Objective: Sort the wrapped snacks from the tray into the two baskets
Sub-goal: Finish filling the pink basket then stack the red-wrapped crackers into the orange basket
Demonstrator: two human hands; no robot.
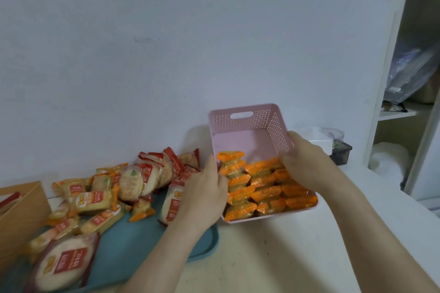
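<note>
Left hand (202,195) grips the L side wall of the pink basket (250,123): thumb lies up along the outside of the wall, fingers curl over the rim toward the inside. Right hand (307,162) grips the opposite R wall, thumb up near the rim, fingers curled over the edge and down onto the contents. Both hands are closed on the basket; neither holds a snack. Basket long axis runs near-to-far, i.e. from the person toward the wall (166,43); the end w/ the handle slot is the far one. Mouth faces up and toward the camera, so the far part of the floor shows bare. Cannot tell if the base sits flat on the counter (273,257) or is raised. Orange-wrapped snacks (262,188) fill the near half of the basket in packed rows, long axes approx. crosswise to the basket. Just L of the basket, under the left wrist, is the blue tray (133,245), its R edge near the basket's near L corner. Mixed snacks (107,192) in red and orange wrappers lie heaped on the tray at varied angles, most toward its far and L sides. A tan basket (21,209) stands at the tray's L edge, partly out of frame. Behind the right hand: dark container (342,150). Far R: white shelf unit (404,112) w/ a clear plastic bag (409,74).
</note>
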